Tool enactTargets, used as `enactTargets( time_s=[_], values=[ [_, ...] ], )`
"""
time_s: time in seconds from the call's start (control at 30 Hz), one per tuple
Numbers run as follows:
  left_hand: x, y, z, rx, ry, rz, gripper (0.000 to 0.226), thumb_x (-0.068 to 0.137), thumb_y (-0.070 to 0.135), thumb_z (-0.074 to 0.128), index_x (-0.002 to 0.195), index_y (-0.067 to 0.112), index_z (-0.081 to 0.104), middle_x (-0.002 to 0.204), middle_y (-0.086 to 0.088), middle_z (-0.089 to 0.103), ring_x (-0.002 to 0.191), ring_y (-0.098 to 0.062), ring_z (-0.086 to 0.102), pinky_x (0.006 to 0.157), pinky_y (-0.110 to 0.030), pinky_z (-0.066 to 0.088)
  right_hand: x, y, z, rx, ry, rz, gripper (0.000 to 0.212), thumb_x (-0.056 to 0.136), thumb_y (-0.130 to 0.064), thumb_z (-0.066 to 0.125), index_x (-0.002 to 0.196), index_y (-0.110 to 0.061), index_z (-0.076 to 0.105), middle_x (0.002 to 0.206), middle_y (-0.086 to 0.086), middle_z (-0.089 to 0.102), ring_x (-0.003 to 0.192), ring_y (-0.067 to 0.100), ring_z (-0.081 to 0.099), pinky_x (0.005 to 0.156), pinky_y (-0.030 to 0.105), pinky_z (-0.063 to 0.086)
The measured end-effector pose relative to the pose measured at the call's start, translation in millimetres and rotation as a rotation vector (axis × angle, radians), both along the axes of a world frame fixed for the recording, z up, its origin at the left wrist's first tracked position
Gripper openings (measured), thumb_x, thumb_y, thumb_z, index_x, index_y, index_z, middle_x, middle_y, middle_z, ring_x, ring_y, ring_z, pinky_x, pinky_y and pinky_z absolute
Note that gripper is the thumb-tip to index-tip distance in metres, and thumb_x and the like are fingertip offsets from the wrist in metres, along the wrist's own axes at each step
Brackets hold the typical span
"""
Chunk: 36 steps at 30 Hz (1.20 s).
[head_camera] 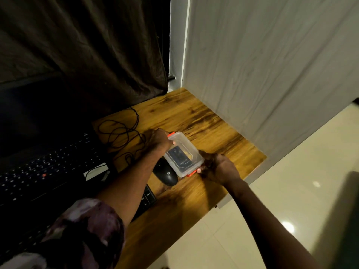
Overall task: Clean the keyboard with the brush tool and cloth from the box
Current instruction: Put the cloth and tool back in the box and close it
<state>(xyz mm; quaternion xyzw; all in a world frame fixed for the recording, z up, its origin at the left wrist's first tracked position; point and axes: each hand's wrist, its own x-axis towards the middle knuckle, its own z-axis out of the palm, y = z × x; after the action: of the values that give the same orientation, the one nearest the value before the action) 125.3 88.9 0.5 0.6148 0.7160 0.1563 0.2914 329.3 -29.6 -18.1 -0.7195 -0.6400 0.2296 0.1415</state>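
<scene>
Step in hand, by my read: opening the box. Clear plastic box with orange latches (191, 150) sits on the wooden desk (204, 121) between both hands, lid on. Left hand (160, 141) curls over its far end at the far latch. Right hand (218, 166) grips the near end by the near latch. A dark item and something yellow show through the lid; can't tell which is brush or cloth. Black keyboard (48, 164) lies left of the left forearm, well apart from the box. Black mouse (166, 175) sits just beside the box, below the left wrist. Next: release both latches and lift the lid, base pinned so it doesn't skid into the mouse. Cleaning not started.
</scene>
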Motion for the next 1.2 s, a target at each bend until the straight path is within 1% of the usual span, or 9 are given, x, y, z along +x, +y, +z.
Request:
enactTargets(
  time_s=[0.07,0.2,0.43,0.6,0.73,0.93,1.0,1.1,1.2],
  values=[
    [-0.3,-2.0,0.6,0.005,-0.014,0.003,0.041,0.082,0.031,0.081,0.119,0.016,0.071,0.116,-0.009,0.072,0.105,-0.025,0.068,0.073,-0.027,0.046,-0.9,-1.4,2.6,0.008,-0.056,0.037,0.067,0.083,-0.048,0.074,0.143,-0.028,0.051,0.130,0.008,0.059,0.124,0.026,0.051,0.101,0.028,0.035],
    [1.6,-4.1,0.5,0.014,0.006,-0.004,0.038,0.083,0.030,0.080,0.117,0.015,0.072,0.115,-0.011,0.072,0.106,-0.027,0.068,0.076,-0.030,0.049,-8.2,2.4,17.4,-0.063,-0.236,0.098,0.060,0.090,-0.047,0.064,0.138,-0.013,0.049,0.135,0.013,0.054,0.126,0.029,0.049,0.103,0.031,0.034],
    [4.6,-0.7,-1.4,0.009,0.060,-0.026,0.038,0.084,0.029,0.079,0.117,0.011,0.072,0.116,-0.013,0.071,0.106,-0.029,0.067,0.073,-0.031,0.049,-18.6,-0.6,27.4,-0.103,-0.537,0.248,0.047,0.103,-0.043,0.038,0.139,-0.012,0.041,0.137,0.013,0.049,0.125,0.028,0.049,0.102,0.035,0.032],
    [2.4,0.8,-5.1,0.017,0.094,-0.046,0.040,0.083,0.033,0.079,0.117,0.014,0.073,0.118,-0.013,0.071,0.107,-0.029,0.067,0.080,-0.033,0.054,-23.7,-5.2,32.2,0.036,-0.661,0.289,0.046,0.106,-0.033,0.024,0.135,-0.010,0.051,0.117,0.011,0.063,0.100,0.027,0.061,0.086,0.037,0.044],
    [3.0,1.5,-7.1,0.022,0.108,-0.052,0.040,0.084,0.033,0.078,0.119,0.015,0.071,0.120,-0.013,0.069,0.106,-0.029,0.066,0.077,-0.033,0.054,-22.6,-1.5,30.9,-0.094,-0.624,0.330,0.044,0.107,-0.035,0.030,0.142,-0.009,0.037,0.133,0.015,0.053,0.117,0.031,0.054,0.098,0.040,0.038],
    [6.9,-8.0,-6.1,0.031,0.187,-0.095,0.037,0.096,0.032,0.063,0.130,0.015,0.062,0.129,-0.014,0.063,0.118,-0.033,0.059,0.085,-0.038,0.050,-24.2,6.8,34.3,-0.114,-0.552,0.297,0.048,0.102,-0.040,0.044,0.142,-0.014,0.039,0.136,0.013,0.052,0.121,0.029,0.052,0.103,0.039,0.038],
    [8.3,-14.5,-3.2,0.030,0.262,-0.163,0.045,0.101,0.031,0.054,0.143,0.014,0.048,0.142,-0.014,0.052,0.129,-0.034,0.050,0.095,-0.040,0.046,-25.8,10.9,45.1,-0.108,-0.534,0.300,0.053,0.098,-0.042,0.054,0.141,-0.015,0.042,0.136,0.013,0.053,0.122,0.029,0.053,0.103,0.039,0.039],
    [4.0,-34.3,1.0,0.049,0.307,-0.222,0.064,0.104,0.037,0.044,0.158,0.013,0.018,0.161,-0.011,0.026,0.145,-0.032,0.029,0.114,-0.043,0.029,-30.8,16.4,62.0,-0.170,-0.496,0.324,0.059,0.092,-0.039,0.065,0.141,-0.014,0.045,0.138,0.013,0.053,0.124,0.029,0.054,0.104,0.036,0.040],
    [-4.6,-54.0,-3.6,0.146,0.342,-0.291,0.072,0.101,0.049,0.042,0.158,0.012,0.015,0.163,-0.009,0.023,0.147,-0.030,0.026,0.120,-0.046,0.022,-34.8,22.1,73.7,-0.260,-0.410,0.274,0.062,0.086,-0.033,0.074,0.139,-0.014,0.049,0.139,0.011,0.054,0.124,0.027,0.055,0.104,0.034,0.042]
  ],
)
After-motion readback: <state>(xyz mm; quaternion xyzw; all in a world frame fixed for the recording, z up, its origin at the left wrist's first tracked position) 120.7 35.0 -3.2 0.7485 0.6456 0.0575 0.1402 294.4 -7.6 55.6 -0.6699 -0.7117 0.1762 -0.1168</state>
